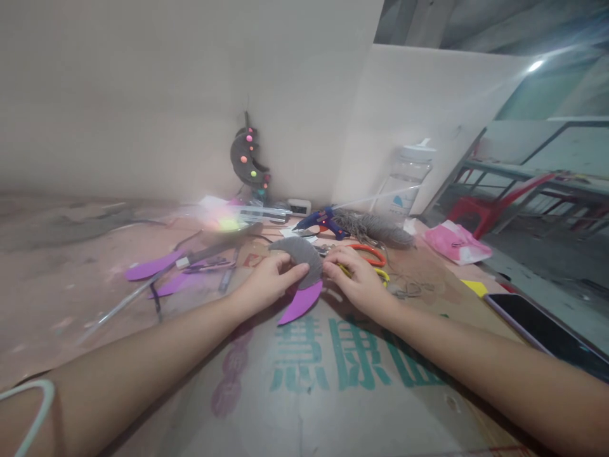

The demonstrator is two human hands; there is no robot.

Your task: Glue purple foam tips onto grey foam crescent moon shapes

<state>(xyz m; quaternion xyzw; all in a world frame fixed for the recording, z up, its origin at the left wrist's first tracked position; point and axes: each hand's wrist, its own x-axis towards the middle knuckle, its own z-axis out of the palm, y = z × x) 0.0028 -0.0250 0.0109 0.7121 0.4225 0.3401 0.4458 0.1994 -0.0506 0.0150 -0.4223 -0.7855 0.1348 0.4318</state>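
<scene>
My left hand (pixel 266 279) grips a crescent (pixel 309 257), its thumb pressed on the front face. Grey yarn is wound round the crescent's upper part, while its lower tip is bare purple sheet (pixel 302 303). At the crescent's right edge my right hand (pixel 354 276) has its fingers closed together; what they pinch, perhaps yarn, is too small to make out. Just behind that hand lie orange-handled scissors (pixel 373 254) and yellow-handled scissors (pixel 382 277). A ball of grey yarn (pixel 380 228) rests farther back, beside a blue glue gun (pixel 323 222).
Purple cut pieces (pixel 155 265) lie at the left. A grey crescent with coloured pompoms (pixel 245 158) is against the wall. A water bottle (pixel 406 181), a pink packet (pixel 457 242) and a phone (pixel 547 327) are at the right. Printed cardboard (pixel 304 406) covers the near table.
</scene>
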